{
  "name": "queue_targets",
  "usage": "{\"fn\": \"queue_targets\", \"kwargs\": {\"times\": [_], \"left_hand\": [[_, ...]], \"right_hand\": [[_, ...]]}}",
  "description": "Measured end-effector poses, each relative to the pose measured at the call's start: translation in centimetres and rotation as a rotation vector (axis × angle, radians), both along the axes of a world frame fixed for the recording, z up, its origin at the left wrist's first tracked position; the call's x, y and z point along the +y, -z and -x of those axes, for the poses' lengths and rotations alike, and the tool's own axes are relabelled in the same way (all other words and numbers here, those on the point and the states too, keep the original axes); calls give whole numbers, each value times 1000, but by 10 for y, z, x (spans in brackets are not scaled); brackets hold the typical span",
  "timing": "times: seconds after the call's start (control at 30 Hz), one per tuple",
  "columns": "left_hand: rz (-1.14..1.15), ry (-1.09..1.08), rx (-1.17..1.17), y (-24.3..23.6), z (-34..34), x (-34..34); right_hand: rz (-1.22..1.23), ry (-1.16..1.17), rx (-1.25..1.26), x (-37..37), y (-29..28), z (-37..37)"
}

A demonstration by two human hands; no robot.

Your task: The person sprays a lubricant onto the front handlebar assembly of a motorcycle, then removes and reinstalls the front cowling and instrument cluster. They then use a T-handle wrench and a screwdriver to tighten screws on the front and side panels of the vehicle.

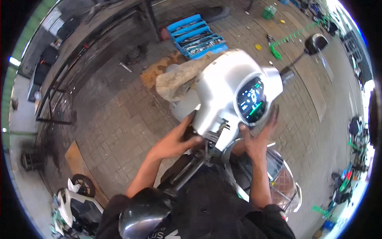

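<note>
A scooter's silver-white handlebar cover (223, 75) sits in front of me, tilted, with a lit round digital display (251, 99) in it. My left hand (171, 141) is closed around the cover's lower left edge, fingers at its side and thumb near the exposed dark handlebar parts (213, 137). My right hand (258, 141) holds the cover's lower right side, thumb just under the display and fingers up along its edge. A gap with brackets shows between the hands. A beige cloth (175, 83) is draped at the cover's far left side.
A blue toolbox (195, 36) full of tools stands open beyond the scooter. One mirror (317, 43) sticks out far right, another (145, 213) close to my left arm. The brown quilted seat (284, 185) lies right. Another scooter (75, 207) stands lower left. A green coiled hose (294, 36) crosses the floor.
</note>
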State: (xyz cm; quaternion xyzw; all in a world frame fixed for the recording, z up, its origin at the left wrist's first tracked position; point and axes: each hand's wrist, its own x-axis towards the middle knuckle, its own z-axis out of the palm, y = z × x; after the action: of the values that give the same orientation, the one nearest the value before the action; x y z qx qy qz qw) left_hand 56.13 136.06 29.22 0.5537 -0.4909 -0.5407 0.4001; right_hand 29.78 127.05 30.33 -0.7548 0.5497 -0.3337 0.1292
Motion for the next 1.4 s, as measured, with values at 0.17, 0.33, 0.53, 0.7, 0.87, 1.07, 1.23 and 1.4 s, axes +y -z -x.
{"fn": "queue_targets", "kwargs": {"times": [0.17,0.33,0.53,0.7,0.87,1.07,1.23,1.4], "left_hand": [[-166,-72,-56,-12,13,-1],[-277,-144,17,-23,18,-18],[-265,-131,-5,10,-6,-14],[-218,-308,-70,-5,19,-11],[-236,-205,-217,-26,21,-8],[-413,-262,-223,-39,39,-11],[-289,-318,-115,-27,33,-7],[-295,-341,-17,-15,27,-3]], "right_hand": [[-104,-210,-44,-6,12,2],[-4,-198,4,0,13,0],[96,-197,-159,-9,21,11],[289,-93,-384,-66,4,28],[853,-161,-573,-94,-54,26],[705,-287,-423,-78,33,4],[635,-273,-549,-75,17,2],[790,-473,-1122,-30,-54,-14]]}}
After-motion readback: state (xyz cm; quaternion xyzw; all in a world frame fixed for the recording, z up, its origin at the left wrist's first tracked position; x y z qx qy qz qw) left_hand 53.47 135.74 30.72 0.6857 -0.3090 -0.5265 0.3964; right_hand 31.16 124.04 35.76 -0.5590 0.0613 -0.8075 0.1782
